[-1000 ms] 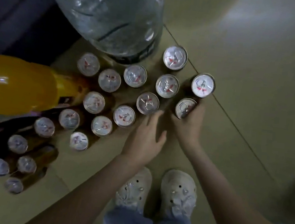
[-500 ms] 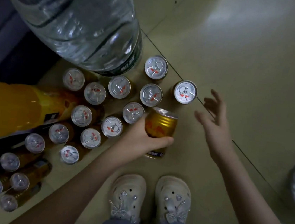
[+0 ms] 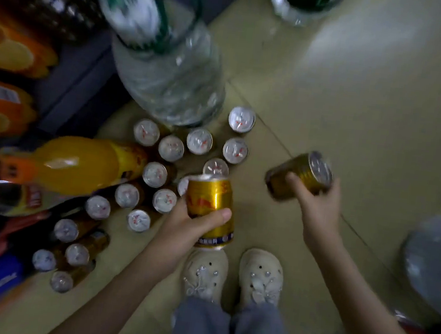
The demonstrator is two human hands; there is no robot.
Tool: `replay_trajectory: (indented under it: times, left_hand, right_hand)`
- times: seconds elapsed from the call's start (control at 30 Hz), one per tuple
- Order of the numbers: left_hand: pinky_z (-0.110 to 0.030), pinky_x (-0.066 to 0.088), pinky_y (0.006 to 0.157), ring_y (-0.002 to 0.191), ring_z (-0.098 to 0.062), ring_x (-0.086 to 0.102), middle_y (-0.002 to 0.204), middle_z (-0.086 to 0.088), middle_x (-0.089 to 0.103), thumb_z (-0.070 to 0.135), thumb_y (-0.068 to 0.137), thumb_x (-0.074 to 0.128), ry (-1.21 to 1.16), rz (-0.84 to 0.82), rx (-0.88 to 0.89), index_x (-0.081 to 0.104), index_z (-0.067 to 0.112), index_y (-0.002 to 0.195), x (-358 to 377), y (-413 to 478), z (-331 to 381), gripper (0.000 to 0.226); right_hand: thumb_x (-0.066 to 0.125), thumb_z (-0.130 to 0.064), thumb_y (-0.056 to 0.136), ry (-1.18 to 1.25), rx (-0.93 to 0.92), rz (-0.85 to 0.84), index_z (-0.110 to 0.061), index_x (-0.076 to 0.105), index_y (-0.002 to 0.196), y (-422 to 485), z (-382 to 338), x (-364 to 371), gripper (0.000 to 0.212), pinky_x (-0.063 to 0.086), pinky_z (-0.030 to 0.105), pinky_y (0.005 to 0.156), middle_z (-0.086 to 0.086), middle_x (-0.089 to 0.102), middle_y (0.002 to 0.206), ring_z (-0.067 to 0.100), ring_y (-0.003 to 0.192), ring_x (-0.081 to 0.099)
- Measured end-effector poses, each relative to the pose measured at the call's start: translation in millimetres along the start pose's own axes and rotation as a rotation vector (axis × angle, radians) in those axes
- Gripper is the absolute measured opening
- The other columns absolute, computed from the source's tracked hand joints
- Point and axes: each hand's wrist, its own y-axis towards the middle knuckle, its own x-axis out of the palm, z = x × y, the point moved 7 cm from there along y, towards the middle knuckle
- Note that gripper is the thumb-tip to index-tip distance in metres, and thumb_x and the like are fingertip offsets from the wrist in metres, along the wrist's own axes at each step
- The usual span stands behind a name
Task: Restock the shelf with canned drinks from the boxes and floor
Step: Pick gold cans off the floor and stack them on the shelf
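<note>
On the tiled floor (image 3: 358,105), beside the big water jug (image 3: 166,78), I see the gold cans (image 3: 170,147) standing clustered. My left hand (image 3: 188,226) has its grip clenched on one gold can (image 3: 210,207), my right hand (image 3: 316,205) on another (image 3: 299,176). I judge this the pick-up step; next, carry both to the shelf. Label writing unreadable.

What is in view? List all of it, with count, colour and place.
Standing gold drink cans with silver tops: about sixteen, on the beige tiled floor, left of centre.
Large clear plastic water jug: one, green-and-white cap, behind the cans.
Orange soft-drink bottle: one, left of the cans.
Cream clog shoes: two, bottom centre.
Left hand: grips an upright gold can.
Right hand: grips a tilted gold can, blurred.
</note>
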Motion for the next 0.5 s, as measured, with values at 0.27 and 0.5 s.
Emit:
replay_trajectory:
  times: [0.27, 0.5]
  left_hand:
    - [-0.021, 0.053, 0.066, 0.079, -0.007, 0.07, 0.083, 0.012, 0.074, 0.034, 0.046, 0.082, -0.093, -0.071, 0.111, 0.058, 0.026, 0.099, 18.1, -242.0, 157.5, 0.059]
    - [-0.038, 0.055, 0.08, 0.083, -0.018, 0.071, 0.086, 0.003, 0.075, 0.036, 0.044, 0.08, -0.154, -0.046, 0.358, 0.06, 0.022, 0.099, -14.1, -451.4, 288.2, 0.061]
  right_hand:
    - [0.084, -0.059, 0.044, 0.178, 0.1, -0.218, -0.018, 0.058, 0.108, -220.1, -239.1, -66.5, 0.08, 0.05, 0.023, 0.072, -0.008, 0.071, 0.091, 0.005, 0.085, 0.066]
    - [0.09, -0.053, 0.036, 0.405, 0.059, -0.645, -0.006, 0.063, 0.106, -375.6, -440.0, -31.6, 0.088, 0.057, 0.032, 0.067, 0.013, 0.073, 0.096, 0.024, 0.085, 0.071]
